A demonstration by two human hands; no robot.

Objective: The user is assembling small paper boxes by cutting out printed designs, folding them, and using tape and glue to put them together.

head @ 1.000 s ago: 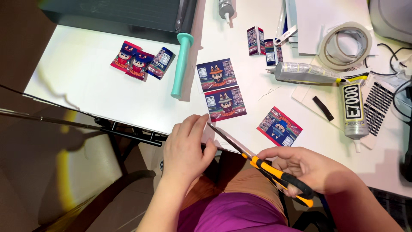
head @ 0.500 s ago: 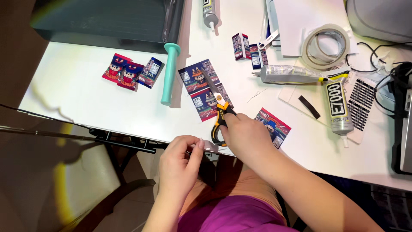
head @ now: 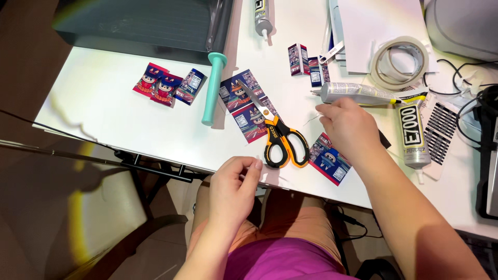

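Thin clear strip (head: pixel 270 176) pinched in left hand (head: pixel 233 189) — light, floppy, best held by its edge.
Right hand (head: pixel 350 127) hovers loosely curled, empty, beside the scissors (head: pixel 277 137) — glue tube (head: pixel 358 93) just beyond.

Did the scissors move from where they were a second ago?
Yes. The scissors left the right hand at the table edge and now lie flat on the table, blades across the printed sheet.

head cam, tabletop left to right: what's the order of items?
Three small printed cards → teal handle → printed sheet → orange-and-black scissors → right hand → upright glue tube → barcode strip. Left hand sits at the near table edge, below the scissors.
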